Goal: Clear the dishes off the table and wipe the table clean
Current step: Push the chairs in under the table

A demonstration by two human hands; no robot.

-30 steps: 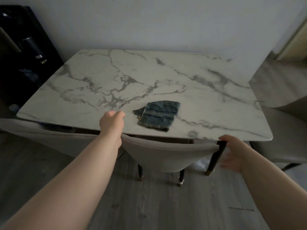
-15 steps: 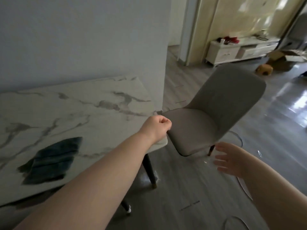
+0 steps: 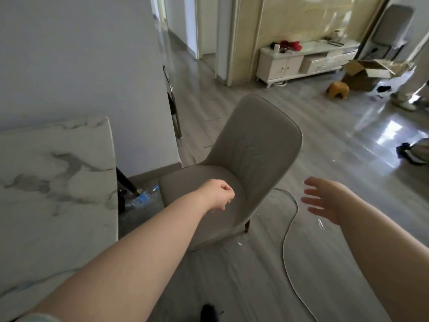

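Your left hand [image 3: 217,194] is curled on nothing over the chair [image 3: 255,147] and your right hand [image 3: 325,201] is spread empty, probably for balance, while the surface [image 3: 58,170] at your left shows no dishes.

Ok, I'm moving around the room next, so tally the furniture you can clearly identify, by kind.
Marble table: 1
Grey padded chair: 1
White cabinet: 1
Orange stool: 1
Total: 4; a grey shape at far right might be another chair.
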